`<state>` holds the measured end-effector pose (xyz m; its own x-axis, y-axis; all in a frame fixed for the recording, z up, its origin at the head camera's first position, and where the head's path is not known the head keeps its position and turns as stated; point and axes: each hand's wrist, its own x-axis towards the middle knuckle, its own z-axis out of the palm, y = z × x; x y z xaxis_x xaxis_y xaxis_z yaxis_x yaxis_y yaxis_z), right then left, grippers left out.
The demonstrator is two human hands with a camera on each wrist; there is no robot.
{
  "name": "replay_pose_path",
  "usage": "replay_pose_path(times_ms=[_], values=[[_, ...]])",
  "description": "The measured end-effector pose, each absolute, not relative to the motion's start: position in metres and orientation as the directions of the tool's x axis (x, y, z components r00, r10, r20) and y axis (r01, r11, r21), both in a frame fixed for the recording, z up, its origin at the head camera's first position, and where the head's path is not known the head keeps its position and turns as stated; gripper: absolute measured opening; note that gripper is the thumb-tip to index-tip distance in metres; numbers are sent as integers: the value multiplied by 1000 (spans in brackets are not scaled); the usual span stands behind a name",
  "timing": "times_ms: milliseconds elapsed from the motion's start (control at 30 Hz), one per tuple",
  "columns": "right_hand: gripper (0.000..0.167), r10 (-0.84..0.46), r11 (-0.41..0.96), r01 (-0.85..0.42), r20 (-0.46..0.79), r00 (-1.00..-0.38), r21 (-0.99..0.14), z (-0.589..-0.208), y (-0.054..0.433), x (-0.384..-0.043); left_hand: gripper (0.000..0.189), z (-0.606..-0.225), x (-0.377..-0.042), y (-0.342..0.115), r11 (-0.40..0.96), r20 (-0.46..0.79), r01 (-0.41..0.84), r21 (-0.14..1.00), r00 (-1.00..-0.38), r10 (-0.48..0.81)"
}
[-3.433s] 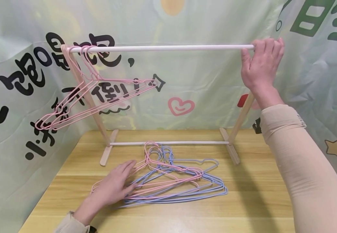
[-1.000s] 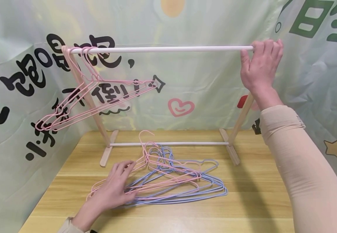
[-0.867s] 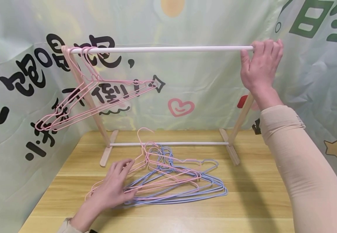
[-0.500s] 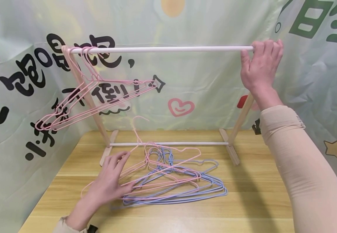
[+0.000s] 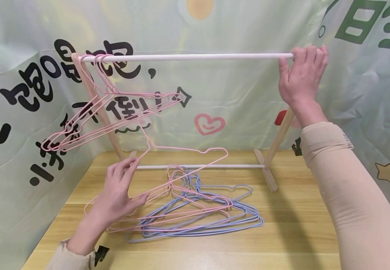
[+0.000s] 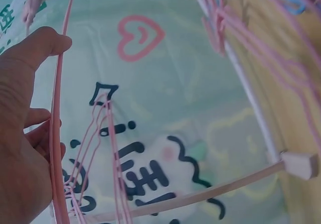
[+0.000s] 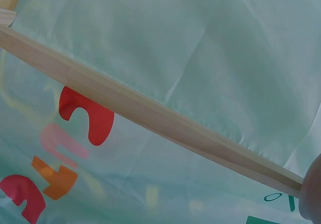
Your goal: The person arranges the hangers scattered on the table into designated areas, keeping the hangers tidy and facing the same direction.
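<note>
In the head view my left hand [image 5: 114, 197] holds a pink hanger [image 5: 178, 148] by its left side, raised above the pile with its hook pointing up. The left wrist view shows the thumb and curled fingers around the pink wire [image 6: 56, 108]. My right hand [image 5: 303, 75] grips the upper right corner of a drying rack, at the end of its white top rod [image 5: 198, 57]. Only a bit of that hand shows in the right wrist view, at the top of the wooden post [image 7: 150, 113]. Several pink hangers [image 5: 137, 93] hang at the rod's left end.
Under the raised hanger, a pile of blue hangers [image 5: 215, 234] with pink ones on top lies on the wooden table [image 5: 235, 253]. Behind it runs the rack's white lower rod [image 5: 235, 165], joined to wooden feet [image 5: 270, 179]. A printed curtain [image 5: 249, 112] closes off the back and sides.
My left hand has lifted the pink hanger off the pile, moving it up and to the left. The right hand has stayed at the rack's corner.
</note>
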<state>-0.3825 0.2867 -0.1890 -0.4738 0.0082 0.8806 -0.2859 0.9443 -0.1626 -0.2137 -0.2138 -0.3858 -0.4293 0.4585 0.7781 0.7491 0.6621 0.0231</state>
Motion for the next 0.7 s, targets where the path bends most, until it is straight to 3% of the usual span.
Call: replay_pose_path(times_ms=[467, 700], values=[[61, 9, 945, -283, 880, -476, -163, -190, 288, -382, 84, -331, -233, -224, 698, 847, 711, -87, -316, 427], [63, 7, 946, -279, 875, -484, -162, -189, 287, -382, 96, -304, -241, -238, 726, 832, 681, -93, -347, 433]])
